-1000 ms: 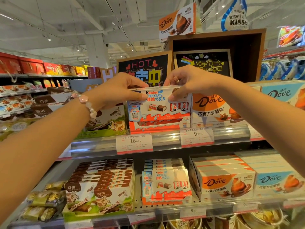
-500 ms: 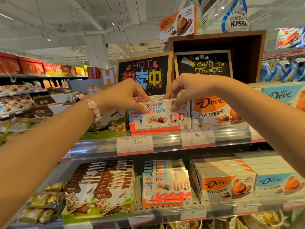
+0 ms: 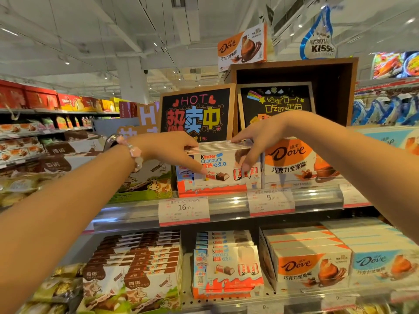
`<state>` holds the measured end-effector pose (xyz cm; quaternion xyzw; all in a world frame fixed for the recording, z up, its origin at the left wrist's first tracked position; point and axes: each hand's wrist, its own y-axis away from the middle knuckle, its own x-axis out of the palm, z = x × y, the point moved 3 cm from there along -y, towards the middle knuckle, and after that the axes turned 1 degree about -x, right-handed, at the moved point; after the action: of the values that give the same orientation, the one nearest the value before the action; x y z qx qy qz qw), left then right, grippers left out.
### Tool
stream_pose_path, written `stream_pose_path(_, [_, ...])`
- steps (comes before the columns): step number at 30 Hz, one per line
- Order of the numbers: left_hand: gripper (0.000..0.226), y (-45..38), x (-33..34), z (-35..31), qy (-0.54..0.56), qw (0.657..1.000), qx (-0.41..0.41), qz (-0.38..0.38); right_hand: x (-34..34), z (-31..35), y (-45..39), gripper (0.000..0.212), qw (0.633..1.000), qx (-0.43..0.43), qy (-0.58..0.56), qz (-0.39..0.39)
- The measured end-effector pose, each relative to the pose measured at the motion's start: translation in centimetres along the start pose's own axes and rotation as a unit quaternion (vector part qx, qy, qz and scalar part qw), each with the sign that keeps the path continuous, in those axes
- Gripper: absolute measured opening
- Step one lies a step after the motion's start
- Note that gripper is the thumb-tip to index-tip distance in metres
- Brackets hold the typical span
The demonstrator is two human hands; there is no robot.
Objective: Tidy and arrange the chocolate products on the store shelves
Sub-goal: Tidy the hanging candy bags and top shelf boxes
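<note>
Against the back edge of the upper shelf, a wood-framed black chalkboard sign (image 3: pixel 196 114) lettered HOT, and just beside it on the right a second chalkboard sign (image 3: pixel 276 103) set inside an open brown wooden box (image 3: pixel 340 87). Clipped to that shelf's front edge, a 16.90 price tag (image 3: pixel 184 210) and, to its right, a 9.90 price tag (image 3: pixel 271 201). Overhead, a hanging Kisses banner (image 3: pixel 320 39) and a white ceiling (image 3: pixel 90 30) with small spotlights; far left, red gift boxes (image 3: pixel 27 97) along a distant top shelf.

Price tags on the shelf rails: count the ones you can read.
2 readable. The 16.90 tag sits on the upper rail below the Kinder boxes; the 9.90 tag is to its right, below the Dove box. Lower-rail tags are blurred or cut off.
</note>
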<state>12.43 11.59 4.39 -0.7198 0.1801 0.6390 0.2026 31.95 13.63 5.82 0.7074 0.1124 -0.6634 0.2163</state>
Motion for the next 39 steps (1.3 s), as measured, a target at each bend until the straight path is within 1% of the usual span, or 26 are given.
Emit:
stream_pose_path(2, [0.063,0.0,0.0,0.1,0.007,1.0,0.001,0.0,0.3,-0.2,-0.1,0.076,0.999,-0.021,-0.017,-0.036])
stream_pose_path(3, [0.061,0.0,-0.1,0.2,0.007,1.0,0.0,-0.003,0.4,-0.2,-0.1,0.066,0.998,-0.033,-0.026,-0.055])
stream_pose_path(4, [0.059,0.0,-0.1,0.3,0.008,1.0,-0.002,-0.006,0.4,-0.2,0.0,0.06,0.996,-0.044,-0.032,-0.069])
stream_pose_path(5, [0.06,0.0,-0.2,0.4,0.011,1.0,-0.003,-0.008,0.5,-0.1,0.0,0.06,0.995,-0.05,-0.036,-0.078])
stream_pose_path(6, [0.063,0.1,-0.1,0.5,0.017,1.0,-0.004,-0.009,0.6,-0.1,0.0,0.064,0.994,-0.052,-0.04,-0.088])
stream_pose_path(8, [0.067,0.1,0.0,0.6,0.03,1.0,-0.001,-0.01,0.7,-0.2,0.0,0.081,0.992,-0.041,-0.047,-0.107])
stream_pose_path(10, [0.072,0.1,0.0,0.7,0.032,0.999,0.004,-0.015,0.6,-0.5,-0.2,0.089,0.992,-0.036,-0.046,-0.109])
stream_pose_path(14, [0.08,-0.2,-0.1,1.3,0.032,0.998,-0.002,-0.05,0.6,-0.4,-0.2,0.09,0.996,-0.026,-0.037,-0.078])
stream_pose_path(17, [0.091,-0.6,-0.1,1.4,0.036,0.996,0.0,-0.077,0.6,-0.6,-0.1,0.088,0.996,-0.019,-0.028,-0.077])
stream_pose_path(19, [0.093,-0.8,-0.2,1.3,0.038,0.996,0.001,-0.086,0.7,-0.7,0.0,0.088,0.996,-0.021,-0.03,-0.079])
stream_pose_path(22, [0.092,-0.8,-0.1,1.1,0.024,0.996,-0.004,-0.087,0.7,-0.6,0.0,0.085,0.996,-0.028,-0.036,-0.072])
stream_pose_path(24, [0.087,-0.7,-0.1,1.2,0.038,0.997,-0.006,-0.068,0.7,-0.5,0.1,0.081,0.996,-0.043,-0.043,-0.059])
stream_pose_path(25, [0.079,-0.7,0.0,1.4,0.062,0.997,-0.005,-0.054,0.8,-0.4,0.2,0.081,0.996,-0.051,-0.05,-0.052])
stream_pose_path(28, [0.049,-0.4,0.0,1.5,0.113,0.993,0.0,-0.024,0.9,-0.3,0.7,0.096,0.995,-0.06,-0.064,-0.055])
stream_pose_path(30, [0.04,-0.3,-0.1,1.5,0.123,0.992,0.001,-0.03,0.9,-0.1,0.6,0.089,0.994,-0.08,-0.059,-0.052])
stream_pose_path(33, [0.04,-0.6,0.0,1.5,0.133,0.99,-0.007,-0.034,0.7,-0.2,0.6,0.075,0.994,-0.076,-0.045,-0.06])
stream_pose_path(35, [0.048,-0.7,0.0,1.6,0.135,0.99,-0.014,-0.033,0.7,-0.5,0.5,0.07,0.994,-0.073,-0.044,-0.066])
stream_pose_path(36, [0.05,-0.7,0.0,1.7,0.131,0.991,-0.014,-0.032,0.7,-0.5,0.4,0.07,0.994,-0.073,-0.042,-0.069])
stream_pose_path(39, [0.042,-0.6,0.2,1.7,0.143,0.989,-0.02,-0.033,0.8,-0.3,0.4,0.074,0.994,-0.071,-0.041,-0.071])
